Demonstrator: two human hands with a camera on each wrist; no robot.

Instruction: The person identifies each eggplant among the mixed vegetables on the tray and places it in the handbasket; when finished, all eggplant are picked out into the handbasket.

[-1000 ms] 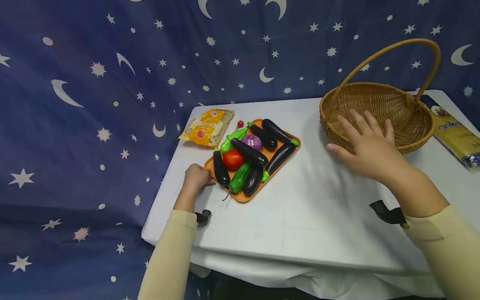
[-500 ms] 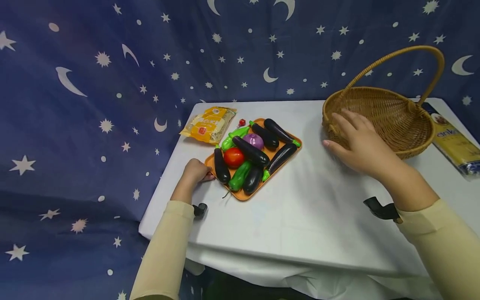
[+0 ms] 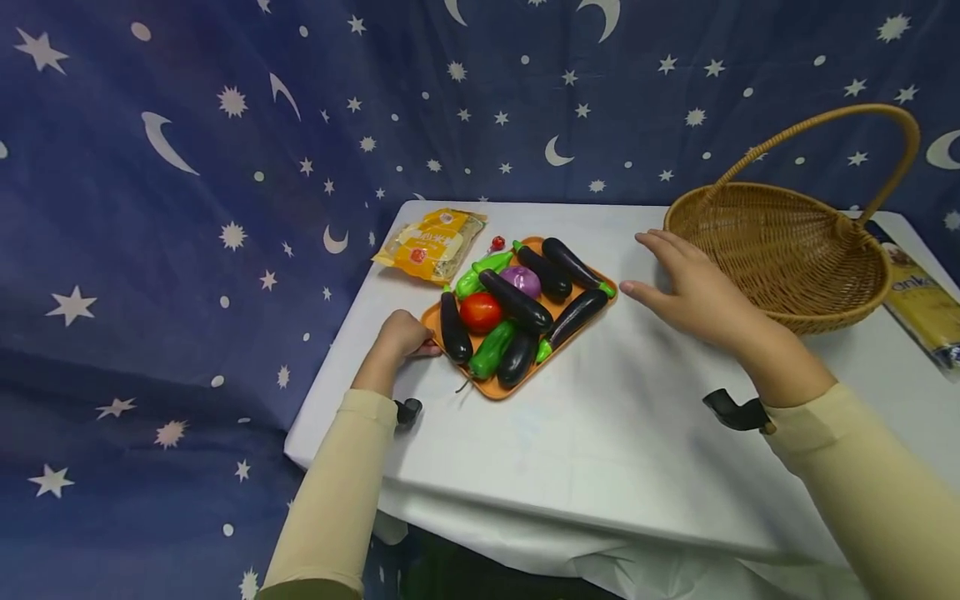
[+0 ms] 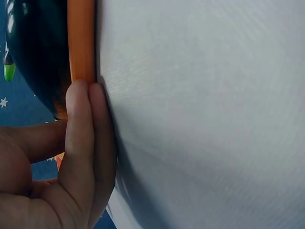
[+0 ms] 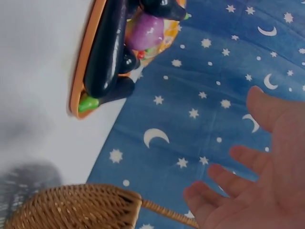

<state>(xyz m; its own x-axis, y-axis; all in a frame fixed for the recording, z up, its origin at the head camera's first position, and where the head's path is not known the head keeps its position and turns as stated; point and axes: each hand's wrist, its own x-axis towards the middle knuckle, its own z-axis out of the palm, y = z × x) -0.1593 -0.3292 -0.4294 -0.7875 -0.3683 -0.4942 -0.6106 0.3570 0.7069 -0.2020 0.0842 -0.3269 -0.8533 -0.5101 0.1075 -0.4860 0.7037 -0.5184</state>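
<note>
Nearest, two cream sleeves reach over the white table (image 3: 600,450). The left hand (image 3: 401,337) sits at the near-left edge of the orange tray (image 3: 487,387); in the left wrist view its fingers (image 4: 81,138) lie pressed against the tray's rim with the thumb coming in from the other side, so they pinch the rim. The tray rests on the left half of the table and carries several dark eggplants (image 3: 517,302), a red tomato (image 3: 481,312), green peppers (image 3: 491,350) and a purple onion (image 3: 522,282) (all crowded together, touching one another).

The right hand (image 3: 693,287) hovers palm down between the tray and the wicker basket (image 3: 787,250), fingers straight and spread, holding nothing; its fingertips point toward the tray's right end, near it but apart. The right wrist view shows the same loose, spread fingers (image 5: 224,176).

Farther back, a yellow packet (image 3: 431,243) lies just beyond the tray's far-left corner. The basket stands at the right with its handle arched upward, and another yellow package (image 3: 926,312) lies past it at the table's right edge. A starry blue cloth (image 3: 225,167) hangs behind.
</note>
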